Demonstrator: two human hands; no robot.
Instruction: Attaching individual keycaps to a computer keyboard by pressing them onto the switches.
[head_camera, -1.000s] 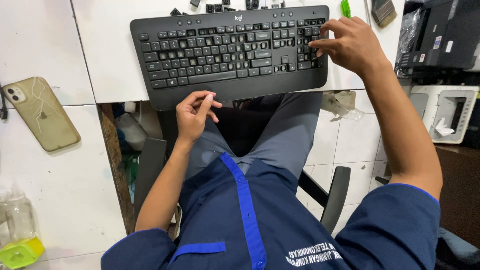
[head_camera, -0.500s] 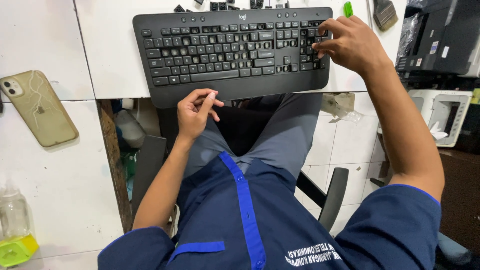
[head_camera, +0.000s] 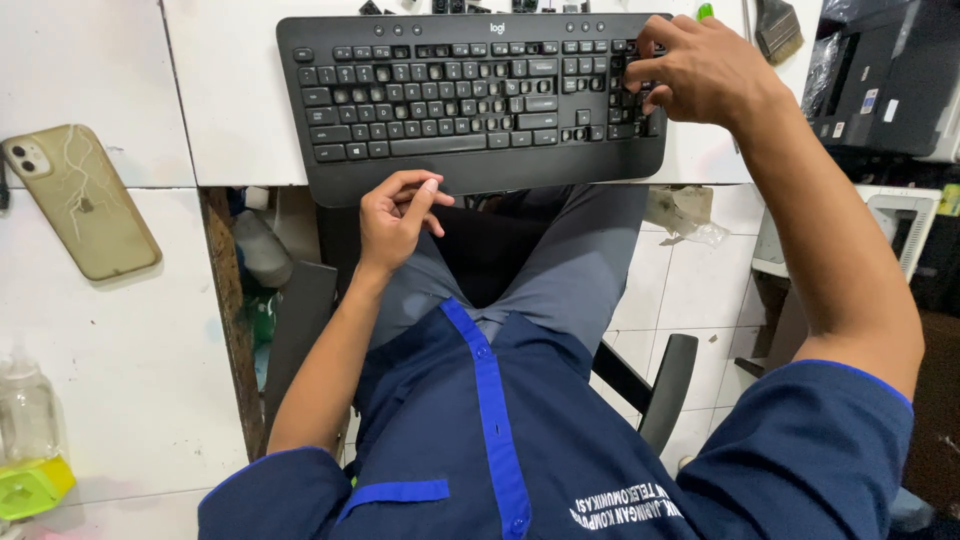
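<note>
A black full-size keyboard (head_camera: 450, 110) lies on the white tiled counter (head_camera: 220, 100), its front edge hanging over my lap. My right hand (head_camera: 705, 70) rests on the number pad at the keyboard's right end, thumb and fingertips bent down onto the keys; whether it grips a key is hidden. My left hand (head_camera: 395, 215) hovers just below the keyboard's front edge, above my left thigh. Its fingers are curled, the index tip against the thumb, and nothing shows between them.
A cracked beige phone (head_camera: 80, 200) lies face down at the left. A clear bottle (head_camera: 25, 420) stands at the lower left. Loose black keycaps (head_camera: 480, 6) and a brush (head_camera: 778, 30) sit behind the keyboard. A black printer (head_camera: 890, 80) is at the right, a chair armrest (head_camera: 665, 385) below.
The view has dipped a little, so the keyboard sits lower in frame. My right hand stays on the number pad. My left hand keeps its place, fingers slightly tighter.
</note>
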